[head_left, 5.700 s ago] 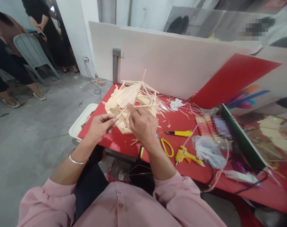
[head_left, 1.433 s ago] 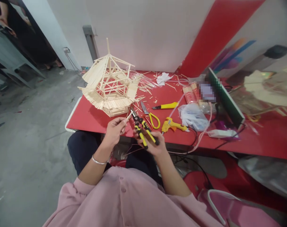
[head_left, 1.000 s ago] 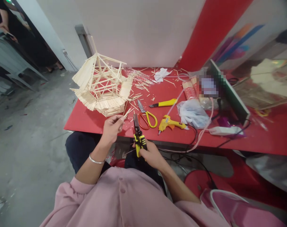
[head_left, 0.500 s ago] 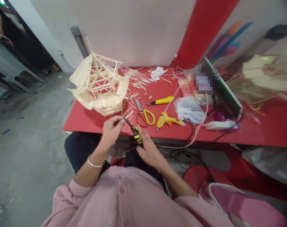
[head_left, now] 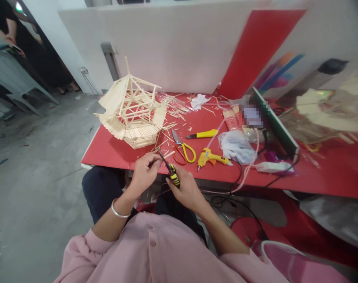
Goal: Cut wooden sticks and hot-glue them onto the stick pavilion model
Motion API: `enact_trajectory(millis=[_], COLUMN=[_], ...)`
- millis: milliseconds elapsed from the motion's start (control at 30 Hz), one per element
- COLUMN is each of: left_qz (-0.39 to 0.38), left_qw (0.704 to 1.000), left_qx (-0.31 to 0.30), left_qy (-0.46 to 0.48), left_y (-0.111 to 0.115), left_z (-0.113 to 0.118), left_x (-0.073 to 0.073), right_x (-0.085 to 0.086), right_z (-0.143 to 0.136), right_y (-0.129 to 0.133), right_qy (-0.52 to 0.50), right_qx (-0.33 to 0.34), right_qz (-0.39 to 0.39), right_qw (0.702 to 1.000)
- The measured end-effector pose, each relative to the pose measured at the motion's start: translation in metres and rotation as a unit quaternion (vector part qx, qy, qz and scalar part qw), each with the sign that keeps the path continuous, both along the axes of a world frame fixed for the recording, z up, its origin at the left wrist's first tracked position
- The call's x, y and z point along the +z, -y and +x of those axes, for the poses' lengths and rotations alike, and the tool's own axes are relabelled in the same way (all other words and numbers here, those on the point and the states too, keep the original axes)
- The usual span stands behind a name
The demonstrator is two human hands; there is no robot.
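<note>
My right hand [head_left: 184,187] is wrapped round the black-and-yellow handles of pliers [head_left: 173,173] at the table's front edge. Their long dark jaws point up and left, toward my left hand [head_left: 147,169]. The left fingers are pinched together beside the jaw tip; what they hold, if anything, is too small to make out. Behind my hands stands a pavilion-like model made of thin wooden sticks [head_left: 137,131]. Scissors [head_left: 184,149] with one red and one yellow handle lie just beyond the pliers.
On the red table [head_left: 108,151] lie a yellow utility knife [head_left: 204,134], a yellow glue gun [head_left: 211,158] with its cable, a white plastic bag [head_left: 236,146] and scattered sticks. A green-edged board [head_left: 276,124] stands at right. A person [head_left: 34,59] is at far left.
The camera view has tilted up slightly, so the table sits lower and further right. Both hands keep their places at the pliers, with the left fingers shifting slightly at the jaw tip.
</note>
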State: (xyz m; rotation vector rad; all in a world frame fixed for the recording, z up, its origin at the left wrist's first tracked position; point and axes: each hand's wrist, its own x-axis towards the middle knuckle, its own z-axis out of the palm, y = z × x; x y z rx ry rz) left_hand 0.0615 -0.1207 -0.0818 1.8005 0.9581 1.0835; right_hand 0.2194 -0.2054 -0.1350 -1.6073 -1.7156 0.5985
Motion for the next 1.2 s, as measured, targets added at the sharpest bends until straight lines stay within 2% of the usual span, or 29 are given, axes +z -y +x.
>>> enact_trajectory(millis=[167, 333, 433, 533, 633, 800, 867, 1033, 1200], left_qz=[0.078, 0.153, 0.157, 0.101, -0.004, -0.195, -0.22, -0.222, -0.236], left_qw=[0.997, 0.988, 0.988, 0.995, 0.998, 0.974, 0.968, 0.969, 0.965], left_qx=[-0.008, -0.002, 0.009, -0.005, -0.037, -0.083, -0.081, -0.063, -0.067], left_qy=[-0.02, -0.021, -0.003, 0.016, 0.041, 0.08, 0.084, 0.089, 0.091], left_y=[0.005, 0.002, -0.001, -0.003, -0.005, -0.007, -0.007, -0.011, -0.017], left_z=[-0.004, -0.013, -0.017, -0.021, -0.027, -0.033, -0.033, -0.028, -0.019], left_x=[0.004, 0.017, 0.02, 0.022, 0.025, 0.026, 0.023, 0.015, 0.011], right_x=[-0.003, 0.012, 0.02, 0.022, 0.022, 0.02, 0.02, 0.021, 0.015], right_z=[-0.005, -0.01, -0.015, -0.017, -0.014, -0.011, -0.013, -0.018, -0.012], right_y=[-0.006, -0.014, -0.018, -0.019, -0.018, -0.015, -0.013, -0.014, -0.013], right_qy=[-0.075, -0.054, -0.05, -0.048, -0.04, -0.039, -0.04, -0.035, -0.078], right_qx=[0.027, 0.035, 0.024, 0.034, 0.07, 0.099, 0.088, 0.048, 0.038], right_qz=[0.007, 0.027, 0.007, 0.0, 0.013, 0.002, -0.012, -0.049, -0.043], right_qw=[0.997, 0.998, 0.998, 0.998, 0.997, 0.994, 0.995, 0.997, 0.995])
